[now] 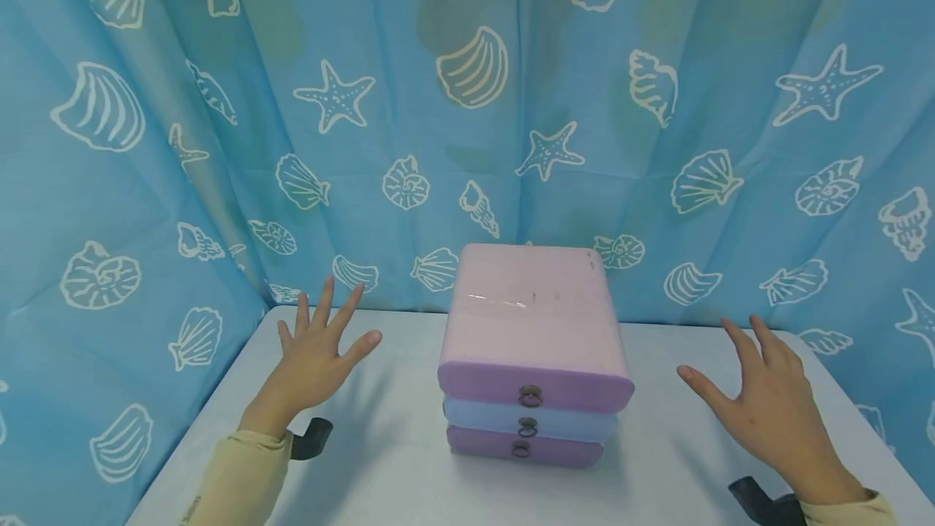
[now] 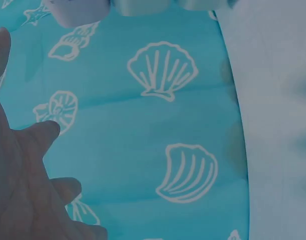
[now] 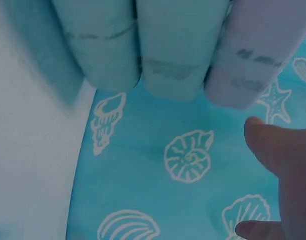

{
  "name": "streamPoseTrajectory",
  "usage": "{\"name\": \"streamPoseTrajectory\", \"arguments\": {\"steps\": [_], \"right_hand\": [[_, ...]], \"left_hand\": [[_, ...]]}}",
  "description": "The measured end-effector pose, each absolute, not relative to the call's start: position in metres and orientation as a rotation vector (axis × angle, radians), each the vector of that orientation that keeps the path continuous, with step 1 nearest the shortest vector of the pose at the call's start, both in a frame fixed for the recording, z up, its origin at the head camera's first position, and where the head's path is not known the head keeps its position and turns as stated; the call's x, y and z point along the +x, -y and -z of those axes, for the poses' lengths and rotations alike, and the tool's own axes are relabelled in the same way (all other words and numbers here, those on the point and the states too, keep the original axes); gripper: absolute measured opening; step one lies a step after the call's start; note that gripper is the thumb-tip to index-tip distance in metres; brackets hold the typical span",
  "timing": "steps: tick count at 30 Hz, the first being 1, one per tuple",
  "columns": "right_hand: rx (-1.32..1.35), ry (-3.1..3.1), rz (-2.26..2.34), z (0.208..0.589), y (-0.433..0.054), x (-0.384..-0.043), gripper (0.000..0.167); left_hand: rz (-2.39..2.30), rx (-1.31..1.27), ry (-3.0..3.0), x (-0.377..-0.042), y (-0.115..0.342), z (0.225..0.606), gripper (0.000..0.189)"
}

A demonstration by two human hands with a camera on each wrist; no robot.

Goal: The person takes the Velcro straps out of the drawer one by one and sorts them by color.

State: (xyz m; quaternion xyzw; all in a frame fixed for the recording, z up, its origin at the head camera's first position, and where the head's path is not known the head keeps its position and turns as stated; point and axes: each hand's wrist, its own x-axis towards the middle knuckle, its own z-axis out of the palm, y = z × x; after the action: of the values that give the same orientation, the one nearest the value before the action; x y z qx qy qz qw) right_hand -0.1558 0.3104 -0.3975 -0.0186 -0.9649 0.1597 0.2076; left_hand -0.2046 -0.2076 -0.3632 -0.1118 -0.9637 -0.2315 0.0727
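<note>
The three-tier drawer box stands near mid-tabletop, its ring pulls turned toward the person, presumably so that each tier lies within reach from either side. The left hand and right hand, one on each side and apart from the box, are spread wide, with nothing grasped or touched.

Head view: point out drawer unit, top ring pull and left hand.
Drawer unit (image 1: 536, 335), head view: pink top panel.
Top ring pull (image 1: 530, 395), head view: its middle.
Left hand (image 1: 310, 362), head view: back of hand.
</note>
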Motion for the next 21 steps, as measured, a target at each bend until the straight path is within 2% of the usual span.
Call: {"name": "streamPoseTrajectory", "arguments": {"steps": [21], "right_hand": [[-0.075,2.584,-0.722,0.375,-0.261,-0.127,0.095]], "left_hand": [[1.067,-0.417,2.727,-0.2,0.185,0.371,0.069]]}}
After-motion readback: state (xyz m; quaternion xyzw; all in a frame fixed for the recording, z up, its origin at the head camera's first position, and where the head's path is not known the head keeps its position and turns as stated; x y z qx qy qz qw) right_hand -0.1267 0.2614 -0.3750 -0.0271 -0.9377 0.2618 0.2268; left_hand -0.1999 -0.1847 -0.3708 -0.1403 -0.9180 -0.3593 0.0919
